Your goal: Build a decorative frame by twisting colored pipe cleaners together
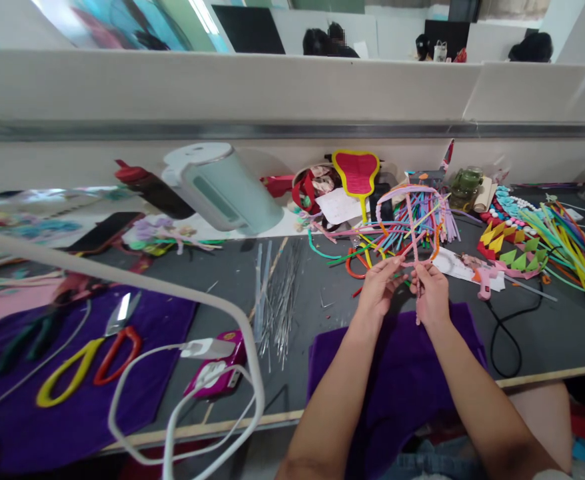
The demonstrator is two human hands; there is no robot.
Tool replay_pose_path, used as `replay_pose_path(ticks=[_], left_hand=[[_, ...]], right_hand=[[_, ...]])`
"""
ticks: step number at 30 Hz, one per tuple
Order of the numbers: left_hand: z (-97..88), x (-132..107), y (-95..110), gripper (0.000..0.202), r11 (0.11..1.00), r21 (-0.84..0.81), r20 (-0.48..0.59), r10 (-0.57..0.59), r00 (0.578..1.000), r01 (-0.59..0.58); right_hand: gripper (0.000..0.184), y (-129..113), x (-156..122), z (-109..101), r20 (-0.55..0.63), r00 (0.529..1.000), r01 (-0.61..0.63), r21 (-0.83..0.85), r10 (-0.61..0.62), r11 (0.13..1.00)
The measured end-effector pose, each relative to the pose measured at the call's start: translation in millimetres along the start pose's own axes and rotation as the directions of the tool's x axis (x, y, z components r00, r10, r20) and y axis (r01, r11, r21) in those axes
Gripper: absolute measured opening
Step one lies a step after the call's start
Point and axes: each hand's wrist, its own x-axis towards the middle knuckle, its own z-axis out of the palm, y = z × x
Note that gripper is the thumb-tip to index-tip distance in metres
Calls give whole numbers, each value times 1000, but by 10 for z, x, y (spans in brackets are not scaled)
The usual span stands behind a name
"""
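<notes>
Both my hands hold a looped pipe cleaner frame (412, 230), with a pink strip down its middle, a pale purple and pink arch on top and orange at the sides. My left hand (381, 287) pinches its lower left edge. Closed at the foot of the middle strip is my right hand (432, 293), and a pink twisted end hangs below its fingers. Under my wrists lies a purple cloth (397, 360). Behind the frame is a pile of coloured pipe cleaners (450, 223), partly hidden by it.
Bare wires (285, 300) lie left of my hands. A white cable (255, 373) crosses in front of scissors (112, 333) and a pink box (217, 373). A kettle (227, 190) stands behind. To the right are a pink glue gun (485, 283) and more pipe cleaners (577, 243).
</notes>
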Motion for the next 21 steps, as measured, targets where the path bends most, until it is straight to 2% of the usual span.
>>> replay_pose_path(ticks=[3,6,8,11,14,17,19,21], left_hand=[[2,13,-43,28,997,-82,69,2,998,3],[5,16,-67,26,991,-126,158,-30,987,50],[9,11,-61,25,989,-132,180,-43,983,67],[24,0,-35,23,993,-115,156,-2,988,20],[51,-12,-30,25,996,-46,111,84,990,-79],[83,-25,-71,34,972,52,67,226,972,-230],[94,-33,-107,39,917,122,35,378,925,-380],[91,-38,-130,34,834,214,37,513,858,-508]], right_hand=[[26,-10,17,1,13,995,-99,61,99,993],[26,-12,5,7,21,995,-100,56,99,993],[26,-15,-6,6,8,1000,-28,7,28,1000],[25,-18,-23,-8,-8,985,170,-176,-174,970],[23,-13,-42,-36,20,926,352,-406,-377,843],[19,-2,-69,-62,103,841,489,-568,-532,662],[16,4,-86,-76,212,766,577,-643,-607,503],[14,8,-96,-90,343,683,656,-677,-645,334]])
